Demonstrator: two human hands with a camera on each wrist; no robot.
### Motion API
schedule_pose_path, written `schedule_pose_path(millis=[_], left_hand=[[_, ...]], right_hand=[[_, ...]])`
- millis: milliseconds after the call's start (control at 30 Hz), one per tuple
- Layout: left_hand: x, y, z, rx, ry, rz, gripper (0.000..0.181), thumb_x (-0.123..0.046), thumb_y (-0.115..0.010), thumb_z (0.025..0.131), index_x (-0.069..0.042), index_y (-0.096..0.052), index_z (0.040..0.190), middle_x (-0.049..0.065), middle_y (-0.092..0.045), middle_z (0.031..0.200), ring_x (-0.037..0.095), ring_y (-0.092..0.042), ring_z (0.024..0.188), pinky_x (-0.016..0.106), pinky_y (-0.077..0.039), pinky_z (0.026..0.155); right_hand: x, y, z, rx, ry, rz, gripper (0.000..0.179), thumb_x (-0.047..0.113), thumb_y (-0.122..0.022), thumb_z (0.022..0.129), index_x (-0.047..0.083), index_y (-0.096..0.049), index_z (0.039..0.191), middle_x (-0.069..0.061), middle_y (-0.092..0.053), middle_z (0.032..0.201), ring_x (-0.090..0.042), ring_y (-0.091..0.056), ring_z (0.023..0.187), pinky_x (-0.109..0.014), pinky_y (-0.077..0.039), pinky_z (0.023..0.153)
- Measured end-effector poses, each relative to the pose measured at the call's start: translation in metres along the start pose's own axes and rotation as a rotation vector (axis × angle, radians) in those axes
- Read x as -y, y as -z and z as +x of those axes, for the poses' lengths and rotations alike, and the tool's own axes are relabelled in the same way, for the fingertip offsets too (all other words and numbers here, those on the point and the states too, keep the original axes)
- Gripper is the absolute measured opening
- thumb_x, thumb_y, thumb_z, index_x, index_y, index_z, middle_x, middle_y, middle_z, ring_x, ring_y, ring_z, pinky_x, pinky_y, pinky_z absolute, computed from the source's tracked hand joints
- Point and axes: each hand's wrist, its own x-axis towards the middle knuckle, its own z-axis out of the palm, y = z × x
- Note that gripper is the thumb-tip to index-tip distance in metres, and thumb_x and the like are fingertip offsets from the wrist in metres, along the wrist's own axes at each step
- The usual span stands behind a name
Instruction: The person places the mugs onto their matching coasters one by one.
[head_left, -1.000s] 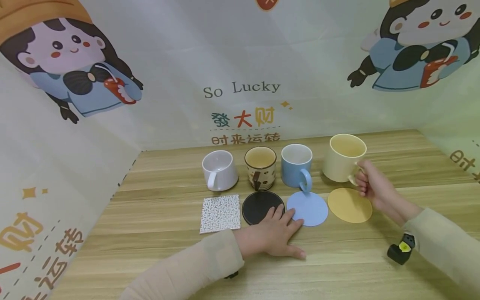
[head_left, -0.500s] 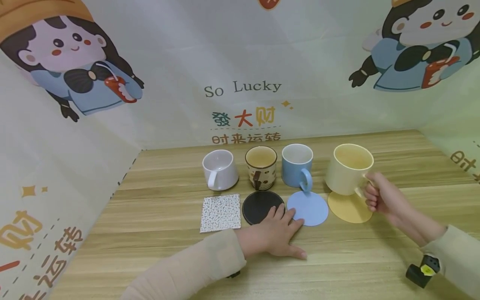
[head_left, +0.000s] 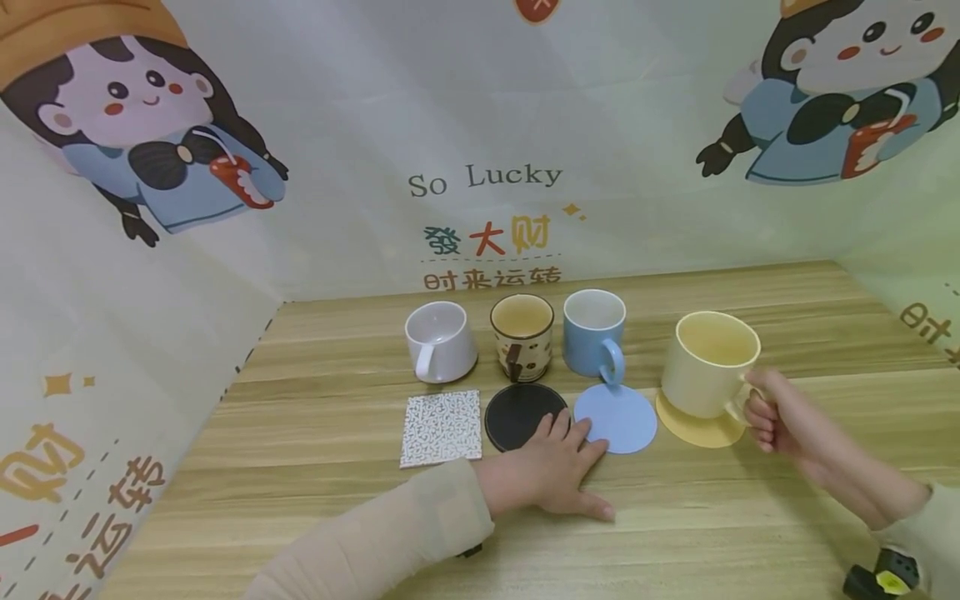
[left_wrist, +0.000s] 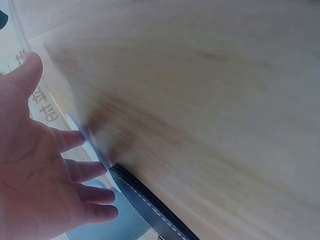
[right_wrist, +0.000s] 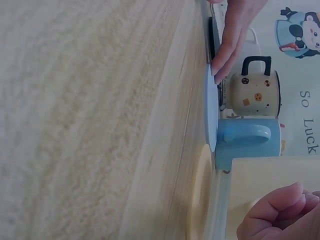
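While the right hand (head_left: 783, 417) grips its handle (head_left: 734, 407), the yellow mug: roughly upright over the yellow coaster (head_left: 701, 432). Head view shows the front of the coaster uncovered; right wrist view shows a gap under the base, so judged raised, not resting.

Right fingers: curled in close around the handle, nothing else held.

Left hand (head_left: 558, 467): fingers straight and spread wide, gripping nothing. Fingertips reach over the edges of the black coaster (head_left: 521, 408) and the blue coaster (head_left: 618, 417); they appear to touch the blue one. Contact with the black: cannot tell.

Back row: white mug (head_left: 441, 343), spotted mug (head_left: 532, 350) and blue mug (head_left: 585, 343) stand behind the patterned coaster (head_left: 440, 429), black coaster and blue coaster respectively.

Risk, off-centre base: if lowered straight from here, the mug could sit too far back on the coaster, since the front is what lies bare.

Risk, tipping: the one-sided grip could let the body tilt, and a low rim would catch the coaster and push it.

Risk, left side: any drag of the spread fingers could shift the blue coaster, because they lie across its edge.
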Motion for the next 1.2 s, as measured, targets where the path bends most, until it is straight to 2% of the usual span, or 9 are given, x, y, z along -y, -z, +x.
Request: schedule_pose_path(millis=[200, 500, 667, 1200], left_hand=[[0.000, 0.000, 0.000, 0.001, 0.003, -0.002, 0.083, -0.073, -0.039, 0.079, -0.027, -0.023, 0.146, 0.005, -0.015, 0.153, 0.029, -0.009, 0.140, 0.042, -0.013, 0.112], [0.000, 0.001, 0.000, -0.004, 0.006, 0.030, 0.083, -0.074, -0.038, 0.079, -0.026, -0.023, 0.146, 0.005, -0.016, 0.152, 0.029, -0.010, 0.140, 0.042, -0.013, 0.112], [-0.001, 0.003, -0.001, 0.005, 0.009, 0.034, 0.084, -0.074, -0.038, 0.079, -0.027, -0.022, 0.146, 0.005, -0.015, 0.152, 0.030, -0.008, 0.140, 0.042, -0.013, 0.112], [-0.001, 0.001, -0.001, 0.002, 0.007, 0.024, 0.083, -0.074, -0.038, 0.079, -0.026, -0.022, 0.146, 0.005, -0.015, 0.152, 0.029, -0.008, 0.140, 0.042, -0.013, 0.112]], right_hand=[[-0.003, 0.002, -0.004, -0.006, -0.031, -0.028, 0.045, 0.029, -0.019, 0.098, 0.017, -0.023, 0.055, 0.006, -0.027, 0.053, -0.011, -0.028, 0.049, -0.025, -0.030, 0.047], [-0.011, 0.007, -0.005, 0.037, -0.032, -0.064, 0.045, 0.032, -0.017, 0.099, 0.018, -0.024, 0.056, 0.007, -0.030, 0.055, -0.010, -0.031, 0.051, -0.025, -0.034, 0.050], [-0.013, 0.007, -0.005, 0.031, -0.055, -0.064, 0.046, 0.034, -0.018, 0.098, 0.017, -0.023, 0.056, 0.007, -0.031, 0.055, -0.007, -0.036, 0.052, -0.024, -0.036, 0.051], [-0.015, 0.007, -0.005, 0.042, -0.061, -0.079, 0.045, 0.034, -0.017, 0.098, 0.019, -0.024, 0.056, 0.008, -0.033, 0.056, -0.006, -0.036, 0.053, -0.023, -0.038, 0.053]])
